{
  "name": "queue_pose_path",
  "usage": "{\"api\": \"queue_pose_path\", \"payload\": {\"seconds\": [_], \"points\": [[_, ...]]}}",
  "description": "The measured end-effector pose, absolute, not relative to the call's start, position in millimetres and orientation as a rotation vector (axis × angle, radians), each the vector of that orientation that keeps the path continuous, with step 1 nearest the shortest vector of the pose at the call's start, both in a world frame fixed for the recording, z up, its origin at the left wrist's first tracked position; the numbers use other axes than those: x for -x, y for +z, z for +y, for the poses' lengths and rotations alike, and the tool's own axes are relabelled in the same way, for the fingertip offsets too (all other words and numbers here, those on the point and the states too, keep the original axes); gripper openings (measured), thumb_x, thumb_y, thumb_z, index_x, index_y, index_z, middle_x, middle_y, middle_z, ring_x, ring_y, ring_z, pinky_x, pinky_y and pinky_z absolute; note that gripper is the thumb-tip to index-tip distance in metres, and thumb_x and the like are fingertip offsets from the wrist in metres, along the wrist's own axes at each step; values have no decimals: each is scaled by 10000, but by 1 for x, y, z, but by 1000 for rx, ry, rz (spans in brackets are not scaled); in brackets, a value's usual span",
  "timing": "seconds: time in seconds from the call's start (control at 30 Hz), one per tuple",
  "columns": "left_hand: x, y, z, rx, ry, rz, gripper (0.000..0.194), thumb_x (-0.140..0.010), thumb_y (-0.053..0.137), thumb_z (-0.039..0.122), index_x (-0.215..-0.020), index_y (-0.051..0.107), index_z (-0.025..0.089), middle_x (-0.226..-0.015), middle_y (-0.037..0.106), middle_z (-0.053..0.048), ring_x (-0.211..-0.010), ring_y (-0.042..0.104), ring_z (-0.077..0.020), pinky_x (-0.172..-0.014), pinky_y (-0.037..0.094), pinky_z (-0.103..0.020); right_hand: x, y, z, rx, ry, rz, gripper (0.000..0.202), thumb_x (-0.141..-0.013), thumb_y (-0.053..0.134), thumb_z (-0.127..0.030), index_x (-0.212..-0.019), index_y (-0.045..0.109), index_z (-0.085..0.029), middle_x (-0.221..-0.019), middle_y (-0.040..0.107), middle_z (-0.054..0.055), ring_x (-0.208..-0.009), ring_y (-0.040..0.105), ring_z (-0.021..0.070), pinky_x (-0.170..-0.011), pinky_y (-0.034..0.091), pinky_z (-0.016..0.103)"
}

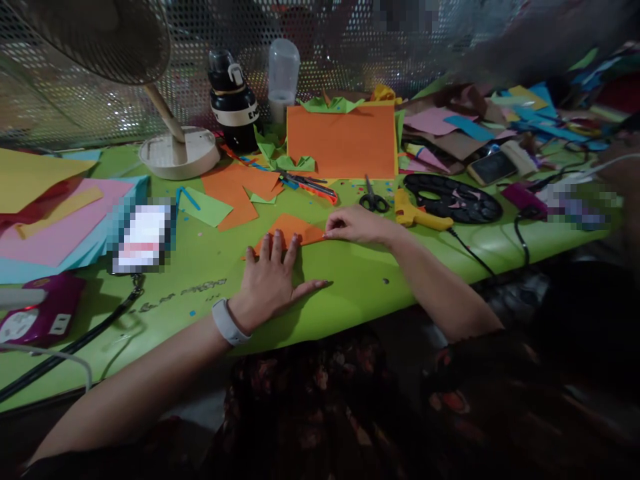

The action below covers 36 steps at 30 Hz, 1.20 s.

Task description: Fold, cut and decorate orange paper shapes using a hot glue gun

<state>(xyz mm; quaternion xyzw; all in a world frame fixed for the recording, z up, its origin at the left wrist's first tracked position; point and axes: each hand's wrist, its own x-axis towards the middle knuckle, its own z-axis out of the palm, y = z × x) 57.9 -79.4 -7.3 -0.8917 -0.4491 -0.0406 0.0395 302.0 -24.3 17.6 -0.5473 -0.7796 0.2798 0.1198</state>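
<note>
On a bright green tabletop, near the edge closest to the person, lies a small piece of orange paper, flat, matte and plain, its far side rising to a blunt peak and its right end narrowing to a point. The left hand presses down on its near edge, fingers spread apart and thumb stretched out to the right over the table. The right hand pinches the pointed right end, thumb and forefinger together. Just beyond the right hand are black-handled scissors, and to their right a yellow glue gun. Farther back, a larger rectangular orange sheet stands propped up, with green paper pieces along its top edge.
</note>
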Motion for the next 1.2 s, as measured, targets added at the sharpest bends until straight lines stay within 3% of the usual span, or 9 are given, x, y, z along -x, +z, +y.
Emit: {"api": "queue_pose_path", "payload": {"seconds": [0.33,0.57,0.63,0.7,0.77,0.83,0.97,1.2], "points": [[-59,-3,-78,2738,-49,-1374,1007,-815,221,848,-1582,211,195,-1569,306,-262,-1419,307,-469,-1037,328,-642,-321,23,-17,1648,983,-2293,84,-817,647,-257,-777,690,-197,-834,717,36,-754,619,173,-652,413,293],[-59,0,-79,2747,-64,-1373,980,-822,249,832,-1578,231,210,-1571,301,-261,-1419,305,-474,-1043,324,-649,-327,35,-22,1712,824,-2260,92,-823,623,-204,-795,699,-160,-799,700,47,-722,605,168,-664,438,308],[-59,0,-78,2749,-53,-1376,983,-815,234,842,-1576,237,221,-1572,301,-260,-1424,305,-464,-1037,333,-647,-315,35,-32,1729,522,-2151,132,-852,612,-255,-867,713,-172,-890,717,73,-808,634,212,-744,477,357],[-58,-1,-78,2752,-15,-1378,981,-816,215,845,-1572,251,222,-1573,297,-263,-1431,297,-459,-1030,341,-645,-295,28,-46,1597,207,-2161,255,-931,525,-299,-1057,705,-170,-1100,702,115,-1033,618,261,-920,459,427],[-58,-2,-77,2754,10,-1379,983,-819,205,845,-1564,279,207,-1573,294,-267,-1437,283,-464,-1032,333,-652,-273,14,-61,1435,84,-2358,415,-976,464,-369,-1294,611,-147,-1361,594,145,-1266,510,303,-1056,380,481],[-58,-4,-76,2754,-1,-1379,976,-827,214,840,-1556,305,197,-1575,294,-263,-1438,278,-470,-1042,316,-660,-257,-1,-72,1392,65,-2499,580,-997,399,-491,-1416,503,-102,-1525,436,175,-1392,398,327,-1130,309,503],[-58,-6,-77,2753,-53,-1382,961,-831,262,831,-1553,315,199,-1573,306,-254,-1432,292,-470,-1049,308,-661,-252,-20,-77,1449,99,-2614,780,-967,327,-644,-1502,383,-79,-1579,325,196,-1471,293,331,-1195,211,518],[-59,-6,-77,2750,-37,-1383,984,-830,246,832,-1563,276,175,-1568,281,-294,-1432,286,-479,-1035,308,-662,-257,-18,-74,1503,71,-2655,822,-977,185,-661,-1524,342,-69,-1584,308,177,-1481,282,307,-1202,209,536]]}}
